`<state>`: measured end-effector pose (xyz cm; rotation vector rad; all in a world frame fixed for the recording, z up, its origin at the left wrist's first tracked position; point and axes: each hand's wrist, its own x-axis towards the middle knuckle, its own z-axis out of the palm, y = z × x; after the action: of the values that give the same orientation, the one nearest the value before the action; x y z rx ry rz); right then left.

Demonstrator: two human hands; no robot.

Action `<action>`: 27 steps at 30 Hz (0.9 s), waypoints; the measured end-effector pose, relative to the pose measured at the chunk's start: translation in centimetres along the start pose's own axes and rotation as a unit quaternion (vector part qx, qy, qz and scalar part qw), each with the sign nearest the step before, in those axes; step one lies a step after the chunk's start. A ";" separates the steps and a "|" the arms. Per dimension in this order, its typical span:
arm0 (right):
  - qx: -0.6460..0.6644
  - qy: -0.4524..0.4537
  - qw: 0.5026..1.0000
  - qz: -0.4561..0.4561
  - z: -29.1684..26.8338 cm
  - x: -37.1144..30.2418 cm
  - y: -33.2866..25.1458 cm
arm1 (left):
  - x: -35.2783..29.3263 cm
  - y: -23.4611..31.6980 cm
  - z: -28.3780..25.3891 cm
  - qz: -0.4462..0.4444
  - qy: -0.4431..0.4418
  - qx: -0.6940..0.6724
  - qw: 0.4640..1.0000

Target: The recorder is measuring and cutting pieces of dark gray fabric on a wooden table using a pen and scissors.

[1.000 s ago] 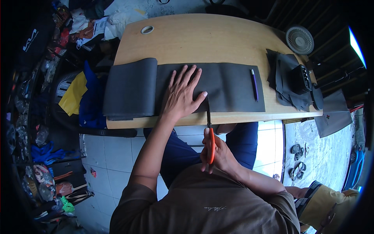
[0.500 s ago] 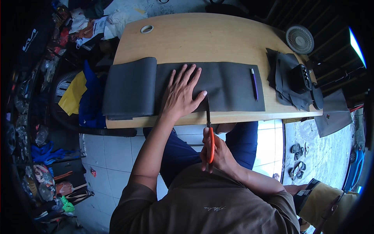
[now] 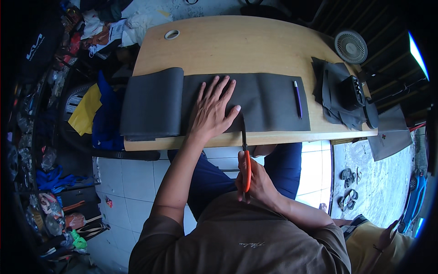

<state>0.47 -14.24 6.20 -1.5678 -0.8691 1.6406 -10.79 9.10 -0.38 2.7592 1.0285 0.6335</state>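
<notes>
A long strip of dark grey sheet material (image 3: 273,98) lies along the table's near edge, its left part folded over in a thick layered stack (image 3: 153,102). My left hand (image 3: 212,107) rests flat on the strip with fingers spread, just right of the fold. Below the table edge, my right hand (image 3: 255,178) grips the orange handles of a pair of scissors (image 3: 247,171). The dark blades point away from me and reach onto the strip at its near edge, just right of my left thumb. A purple pen (image 3: 298,100) lies on the strip's right end.
A roll of tape (image 3: 172,34) sits on the wooden table (image 3: 237,45) at the far left. Dark sheet pieces (image 3: 331,91) and a black box-shaped object (image 3: 352,92) are at the right, near a round fan (image 3: 351,46). Another person (image 3: 376,242) is at lower right.
My hands and the scissors hold nearly the same place, with only a slight shift. The other person at lower right has moved lower in the view.
</notes>
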 end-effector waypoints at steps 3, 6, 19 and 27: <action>0.008 -0.002 1.000 0.001 -0.1 0.0 0.1 | 0.0 0.1 -0.1 -0.003 -0.003 -0.004 1.000; 0.012 -0.001 1.000 -0.001 -0.2 0.2 0.2 | 0.0 0.2 -0.2 -0.003 -0.007 -0.006 1.000; 0.021 0.009 0.999 0.025 -0.3 1.0 -0.3 | 0.0 0.0 0.2 0.010 0.015 -0.010 1.000; 0.029 0.011 0.999 0.025 -0.5 1.5 -0.4 | 0.1 0.1 -0.1 0.004 0.001 -0.004 1.000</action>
<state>0.94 -12.80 5.71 -1.5762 -0.7710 1.6661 -10.77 9.09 -0.23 2.7570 1.0146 0.6389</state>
